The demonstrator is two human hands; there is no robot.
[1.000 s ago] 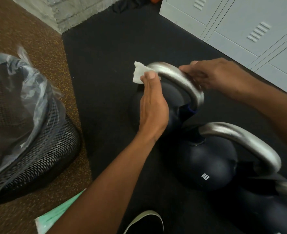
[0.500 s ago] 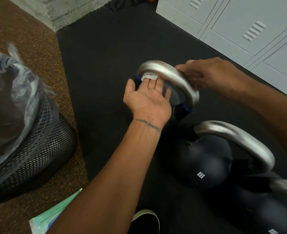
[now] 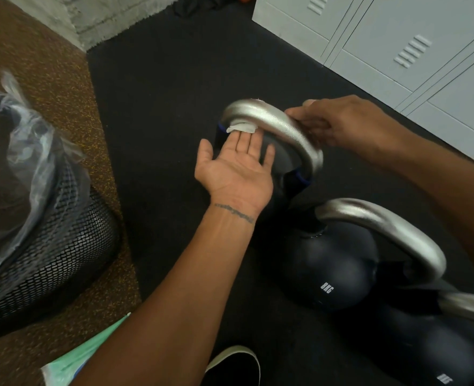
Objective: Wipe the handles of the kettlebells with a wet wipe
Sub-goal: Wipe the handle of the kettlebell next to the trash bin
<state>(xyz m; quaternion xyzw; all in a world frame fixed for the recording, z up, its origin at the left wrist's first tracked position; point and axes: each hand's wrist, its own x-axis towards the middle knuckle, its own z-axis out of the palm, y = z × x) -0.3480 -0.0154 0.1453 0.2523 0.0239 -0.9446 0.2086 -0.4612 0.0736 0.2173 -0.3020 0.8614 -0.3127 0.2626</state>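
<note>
While right hand (image 3: 350,123) clasps the handle (image 3: 272,121), arched far-left to near-right, flat left hand (image 3: 235,165) presses wet wipe (image 3: 242,127) underneath.

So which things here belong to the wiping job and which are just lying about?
Job: wet wipe, far handle, left hand pressing the wipe, right hand gripping that handle, nearer handle.
Lying about: mesh bin, lockers, green packet.
</note>
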